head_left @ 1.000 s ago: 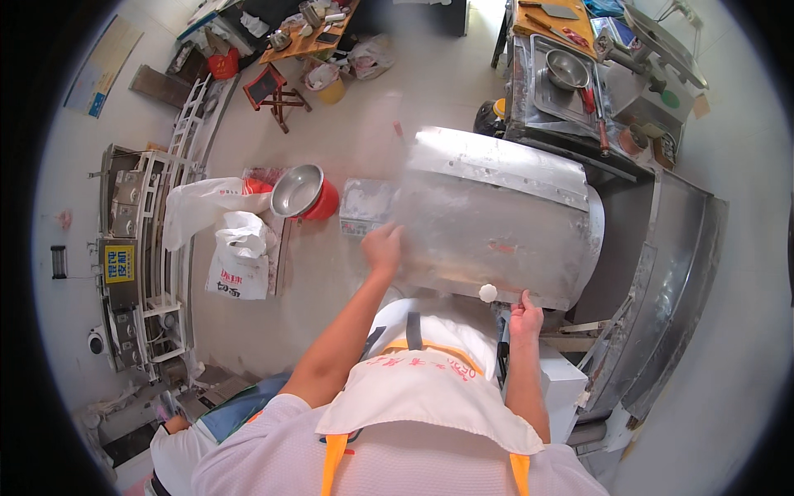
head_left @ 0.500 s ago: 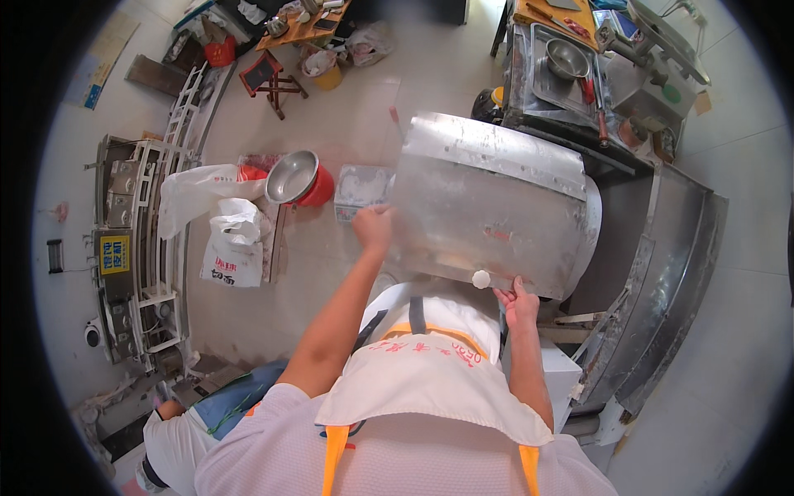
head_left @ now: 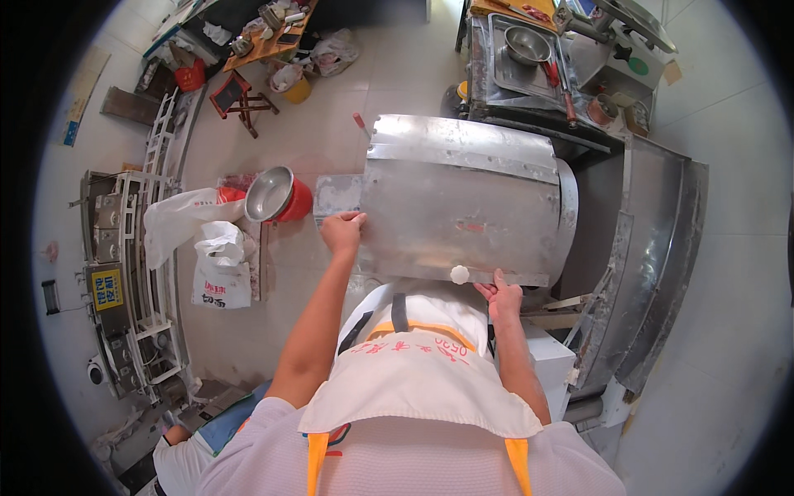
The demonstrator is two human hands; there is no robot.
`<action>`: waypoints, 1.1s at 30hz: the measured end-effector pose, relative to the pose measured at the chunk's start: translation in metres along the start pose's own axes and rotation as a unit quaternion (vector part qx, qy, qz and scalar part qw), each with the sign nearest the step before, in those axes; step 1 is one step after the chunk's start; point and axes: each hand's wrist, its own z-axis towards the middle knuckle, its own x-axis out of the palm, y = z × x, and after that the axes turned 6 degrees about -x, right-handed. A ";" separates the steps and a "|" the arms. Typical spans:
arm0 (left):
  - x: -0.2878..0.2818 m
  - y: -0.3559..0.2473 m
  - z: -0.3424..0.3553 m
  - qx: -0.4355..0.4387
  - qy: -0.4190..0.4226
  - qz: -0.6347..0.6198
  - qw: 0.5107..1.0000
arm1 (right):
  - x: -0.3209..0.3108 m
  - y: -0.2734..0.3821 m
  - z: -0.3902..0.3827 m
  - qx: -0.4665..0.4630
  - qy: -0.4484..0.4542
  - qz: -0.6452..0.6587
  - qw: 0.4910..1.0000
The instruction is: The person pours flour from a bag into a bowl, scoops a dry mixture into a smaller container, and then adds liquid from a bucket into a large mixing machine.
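In front of me lies a big curved sheet-metal cover (head_left: 455,194), dusted with white, over a drum-shaped machine. My left hand (head_left: 341,233) is closed at the cover's left edge, thumb and fingers pinching there. My right hand (head_left: 501,299) grips the near lip of the cover, one finger on top and the others curled at the edge. A white lobed knob (head_left: 460,274) sits on that lip, just left of my right fingers. What lies under the cover is hidden.
A steel bowl (head_left: 270,194) rests on a red bucket (head_left: 298,201) at left, by white plastic bags (head_left: 222,269). Far right, a worktable holds a tray (head_left: 506,73) and a bowl. Steel panels (head_left: 662,248) stand at right. Behind me at lower left is another person (head_left: 186,463).
My view has turned and shifted slightly, so the scene sits further left in the picture. Both hands stay at the same edges of the cover; the left fingers look a little straighter.
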 end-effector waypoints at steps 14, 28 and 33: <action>0.002 0.014 0.012 0.063 -0.016 0.062 0.996 | -0.006 -0.012 0.011 0.008 0.003 -0.004 1.000; 0.007 0.018 0.017 0.041 -0.012 0.115 0.992 | -0.008 -0.007 0.016 0.068 -0.033 -0.154 0.985; -0.006 0.025 0.021 0.017 0.045 0.032 0.998 | -0.006 -0.013 0.019 0.064 -0.076 -0.154 0.983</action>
